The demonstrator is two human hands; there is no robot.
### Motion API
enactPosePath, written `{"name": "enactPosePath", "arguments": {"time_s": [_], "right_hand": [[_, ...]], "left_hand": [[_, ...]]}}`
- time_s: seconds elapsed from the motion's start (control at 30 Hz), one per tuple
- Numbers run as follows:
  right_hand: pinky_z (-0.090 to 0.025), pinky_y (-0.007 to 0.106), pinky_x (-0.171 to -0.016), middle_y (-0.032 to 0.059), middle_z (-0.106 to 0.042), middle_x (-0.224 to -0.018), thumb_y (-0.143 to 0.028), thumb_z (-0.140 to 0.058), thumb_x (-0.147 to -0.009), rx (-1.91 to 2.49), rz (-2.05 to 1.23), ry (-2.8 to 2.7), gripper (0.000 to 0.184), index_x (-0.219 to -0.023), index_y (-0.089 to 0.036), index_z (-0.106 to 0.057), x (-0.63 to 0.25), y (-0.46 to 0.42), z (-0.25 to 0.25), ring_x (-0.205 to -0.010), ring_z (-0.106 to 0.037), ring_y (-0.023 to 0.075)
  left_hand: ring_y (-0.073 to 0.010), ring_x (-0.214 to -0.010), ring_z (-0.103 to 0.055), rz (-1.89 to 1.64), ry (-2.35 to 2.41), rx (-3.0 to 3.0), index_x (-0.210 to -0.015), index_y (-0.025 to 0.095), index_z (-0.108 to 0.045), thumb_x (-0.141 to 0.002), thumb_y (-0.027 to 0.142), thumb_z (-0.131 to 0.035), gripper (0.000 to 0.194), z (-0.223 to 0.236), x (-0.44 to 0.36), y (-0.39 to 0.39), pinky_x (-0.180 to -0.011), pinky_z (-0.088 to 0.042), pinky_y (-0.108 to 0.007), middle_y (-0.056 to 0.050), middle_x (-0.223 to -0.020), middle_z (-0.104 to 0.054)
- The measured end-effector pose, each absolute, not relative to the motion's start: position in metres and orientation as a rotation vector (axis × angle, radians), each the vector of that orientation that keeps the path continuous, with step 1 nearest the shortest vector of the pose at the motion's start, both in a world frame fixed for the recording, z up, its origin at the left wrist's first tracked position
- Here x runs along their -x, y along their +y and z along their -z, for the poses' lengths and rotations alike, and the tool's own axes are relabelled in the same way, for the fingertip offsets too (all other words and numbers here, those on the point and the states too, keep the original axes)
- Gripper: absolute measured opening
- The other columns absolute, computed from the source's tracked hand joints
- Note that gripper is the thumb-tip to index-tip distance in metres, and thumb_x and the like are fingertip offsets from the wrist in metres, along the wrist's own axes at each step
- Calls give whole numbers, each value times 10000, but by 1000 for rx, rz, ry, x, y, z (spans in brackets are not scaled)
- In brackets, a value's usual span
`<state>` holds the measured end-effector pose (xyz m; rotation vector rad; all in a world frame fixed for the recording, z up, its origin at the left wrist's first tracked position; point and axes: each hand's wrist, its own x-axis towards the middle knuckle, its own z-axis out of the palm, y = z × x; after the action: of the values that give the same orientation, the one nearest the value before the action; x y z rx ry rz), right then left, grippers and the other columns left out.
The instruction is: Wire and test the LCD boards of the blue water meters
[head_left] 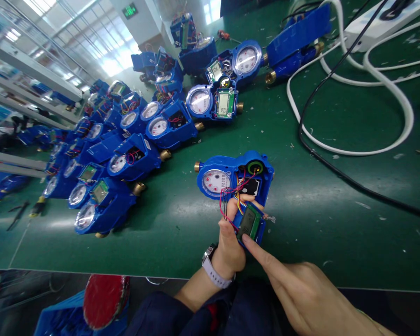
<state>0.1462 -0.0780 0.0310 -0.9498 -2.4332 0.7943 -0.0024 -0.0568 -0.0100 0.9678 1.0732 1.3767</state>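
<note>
Head view shows the left hand (pixel 234 249) gripping a small screen (pixel 249 221) in a blue holder, thumb beside its left edge and fingers behind it, with a watch (pixel 215 270) on the wrist. The right hand (pixel 301 284) has its index finger stretched out, the tip at the screen's near corner; its other fingers are mostly hidden, so I cannot tell whether they are closed. Just beyond the left hand, an opened blue meter (pixel 235 164) lies on the green table (pixel 182 242), and thin coloured wires (pixel 227 190) run between it and the screen. More blue meters (pixel 145 163) crowd together to the left of the left hand. Beyond the right hand, a white cable (pixel 408 116) and a black cable (pixel 371 192) curve across the table
</note>
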Motion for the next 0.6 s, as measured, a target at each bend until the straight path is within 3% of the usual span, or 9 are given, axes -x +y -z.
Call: {"name": "enactPosePath", "arguments": {"time_s": [0.23,0.47,0.6], "right_hand": [[-494,211,-501,-21,-710,-789,-33,-265,-927,992,-1019,-2246,564,-1474,-171,-287,-140,-81,-35,-515,-614,106],[-441,200,-469,-74,-572,-574,-137,-289,-995,1104,-1181,-2184,486,-1468,-242,-322,-141,-87,-31,-472,-557,111],[-477,222,-513,-40,-651,-683,-174,-275,-1003,1168,-1265,-2153,413,-1407,-209,-352,-142,-85,-30,-525,-615,125]], "left_hand": [[-295,-1010,-625,-1386,1088,-930,-1202,196,-536,-860,788,-163,779,10,1,-56,-893,-512,-416,-110,-986,-664],[-271,-949,-641,-1444,939,-843,-1151,185,-548,-873,771,-219,727,5,-3,-55,-865,-525,-398,-105,-998,-656],[-247,-870,-651,-1444,875,-781,-1153,185,-542,-869,768,-273,702,0,-4,-53,-803,-543,-370,-95,-982,-658]]}}
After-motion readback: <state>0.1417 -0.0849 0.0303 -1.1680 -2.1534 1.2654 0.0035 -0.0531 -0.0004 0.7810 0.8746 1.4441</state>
